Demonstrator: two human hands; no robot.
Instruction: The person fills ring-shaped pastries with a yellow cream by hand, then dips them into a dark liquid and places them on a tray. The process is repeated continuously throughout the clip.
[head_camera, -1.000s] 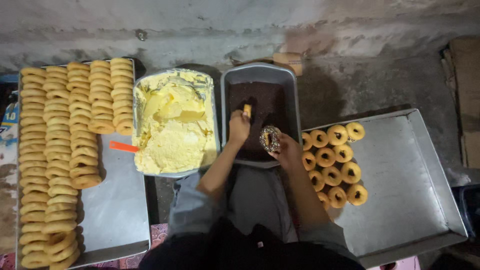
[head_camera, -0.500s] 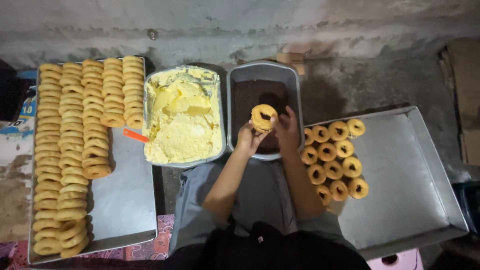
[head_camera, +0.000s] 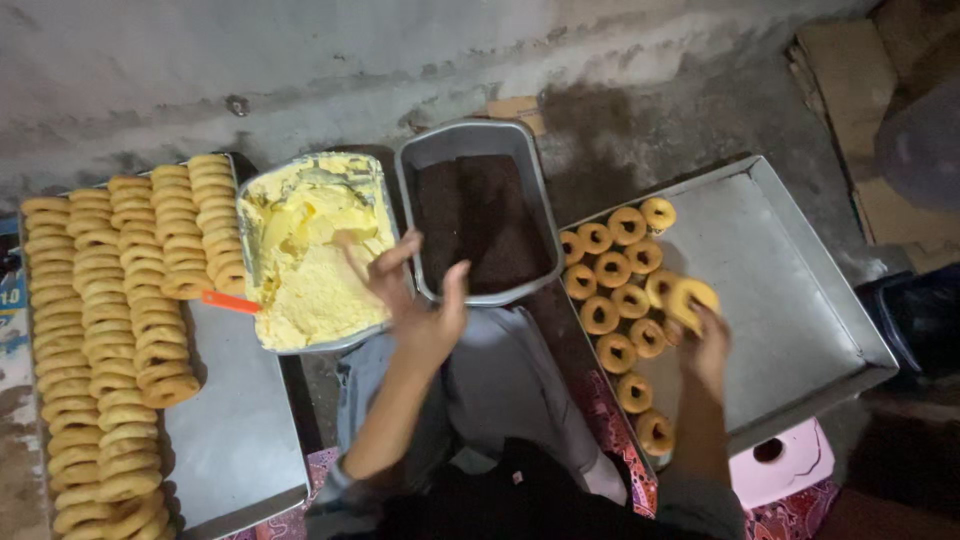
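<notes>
1. The right hand (head_camera: 705, 345) pinches a ring doughnut (head_camera: 690, 298) by its outer edge, over the right tray (head_camera: 800, 300), beside the doughnut rows (head_camera: 620, 300).
2. It looks light, soft and crushable; a gentle hold at the rim suits it.
3. The left hand (head_camera: 415, 300) hangs spread and empty, left of that tray, over the yellow cream pan (head_camera: 310, 250).

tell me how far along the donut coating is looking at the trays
Done: about eleven coated rings sit in rows on the right tray. In hand: the right hand holds one more donut over that tray, while the left hand, empty, hovers by the yellow cream pan and the dark topping pan. Left: the left tray holds several long rows of plain rings, far more than are coated.
</notes>
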